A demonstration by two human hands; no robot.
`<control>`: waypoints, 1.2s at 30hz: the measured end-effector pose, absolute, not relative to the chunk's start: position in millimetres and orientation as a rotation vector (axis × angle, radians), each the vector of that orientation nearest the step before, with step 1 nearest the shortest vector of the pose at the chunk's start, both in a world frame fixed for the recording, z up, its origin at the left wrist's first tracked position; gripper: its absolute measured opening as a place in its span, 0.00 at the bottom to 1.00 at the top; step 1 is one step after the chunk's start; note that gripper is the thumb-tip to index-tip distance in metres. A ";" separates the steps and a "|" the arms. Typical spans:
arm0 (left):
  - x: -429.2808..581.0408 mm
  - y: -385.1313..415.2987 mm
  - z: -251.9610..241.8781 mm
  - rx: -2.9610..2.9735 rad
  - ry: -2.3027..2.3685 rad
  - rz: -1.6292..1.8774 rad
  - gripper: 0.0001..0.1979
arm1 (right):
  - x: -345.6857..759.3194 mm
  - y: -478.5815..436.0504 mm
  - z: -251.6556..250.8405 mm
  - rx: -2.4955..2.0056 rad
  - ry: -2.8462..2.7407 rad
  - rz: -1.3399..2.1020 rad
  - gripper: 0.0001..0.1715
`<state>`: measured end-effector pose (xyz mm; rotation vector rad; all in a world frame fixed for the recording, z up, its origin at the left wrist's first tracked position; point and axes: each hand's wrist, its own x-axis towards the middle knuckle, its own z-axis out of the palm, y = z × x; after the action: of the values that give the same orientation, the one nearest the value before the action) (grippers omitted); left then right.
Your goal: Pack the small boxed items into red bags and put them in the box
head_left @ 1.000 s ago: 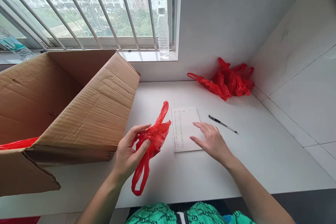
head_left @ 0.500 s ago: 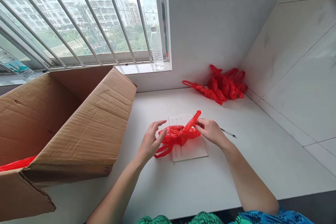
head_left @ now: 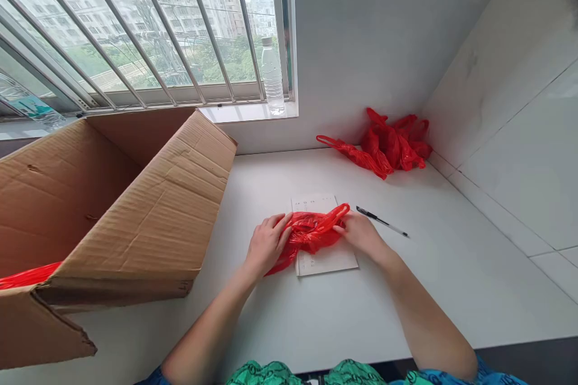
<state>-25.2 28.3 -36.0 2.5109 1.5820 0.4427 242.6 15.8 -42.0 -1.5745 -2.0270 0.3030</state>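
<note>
A crumpled red plastic bag point(head_left: 312, 234), knotted in the middle and with its loop handles sticking out, lies over a white paper pad point(head_left: 329, 261) with writing on it. My left hand point(head_left: 265, 242) is closed around the bag's left side. At its right end, my right hand point(head_left: 360, 233) has its fingers bent against the bag, gripping it below the raised loop. Some fingertips of the right hand are hidden behind the red plastic. Just right of this hand, a black pen point(head_left: 383, 221) rests on the white table.
A large open cardboard box point(head_left: 149, 210) stands at the left, with red plastic showing at its near edge. More red bags point(head_left: 391, 144) are heaped in the back right corner. On the sill stands a clear bottle point(head_left: 273, 81); another bottle point(head_left: 38, 111) lies farther left.
My left hand, earlier spread beside the bag, has closed onto its left side. My right hand has let the upright loop drop lower, and more of the pen shows.
</note>
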 end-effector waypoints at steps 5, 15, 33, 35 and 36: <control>-21.4 18.4 -12.5 2.606 1.515 0.725 0.19 | 254.2 13.9 -28.3 -1.611 -1.946 0.419 0.09; 8.7 29.2 -10.8 2.638 1.200 0.713 0.12 | 214.6 4.6 -24.4 -1.361 -2.006 0.471 0.06; 31.4 23.6 -41.5 2.796 1.220 0.370 0.28 | 230.0 10.3 -51.1 -1.345 -2.115 0.393 0.08; 25.9 16.8 -41.7 2.837 1.212 0.393 0.20 | 232.6 7.2 -48.8 -1.333 -2.099 0.488 0.11; 19.1 11.0 -34.8 2.843 1.209 0.409 0.17 | 234.0 4.8 -46.3 -1.330 -2.065 0.541 0.12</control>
<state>19.1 11.0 -34.8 2.8434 1.2088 0.4091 234.0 4.8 -46.3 -1.3298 -2.0649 0.5408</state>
